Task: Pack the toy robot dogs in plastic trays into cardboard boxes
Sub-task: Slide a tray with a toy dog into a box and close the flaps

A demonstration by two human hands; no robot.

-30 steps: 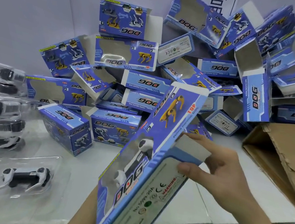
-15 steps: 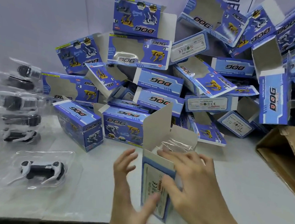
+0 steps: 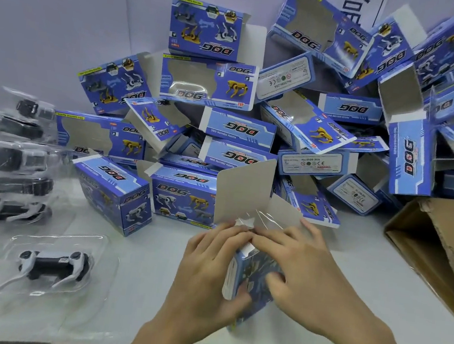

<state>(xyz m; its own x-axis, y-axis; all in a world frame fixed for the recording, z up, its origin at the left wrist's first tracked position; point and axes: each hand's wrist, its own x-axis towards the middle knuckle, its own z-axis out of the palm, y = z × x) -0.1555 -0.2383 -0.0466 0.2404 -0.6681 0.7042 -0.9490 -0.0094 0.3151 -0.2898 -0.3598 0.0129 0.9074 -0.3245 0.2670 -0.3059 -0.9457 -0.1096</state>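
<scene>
A blue cardboard box stands on end on the white table near the front edge, its grey top flaps open and clear plastic of a tray showing at its mouth. My left hand grips the box's left side. My right hand holds its right side, fingers at the top edge. A white and black toy robot dog lies in a clear plastic tray at the front left.
Several empty blue boxes are heaped against the back wall. More dogs in clear trays are stacked at the far left. A brown shipping carton lies open at the right edge.
The box was tilted in the air in my right hand a second ago. Now it stands upright on the table with both hands around it.
</scene>
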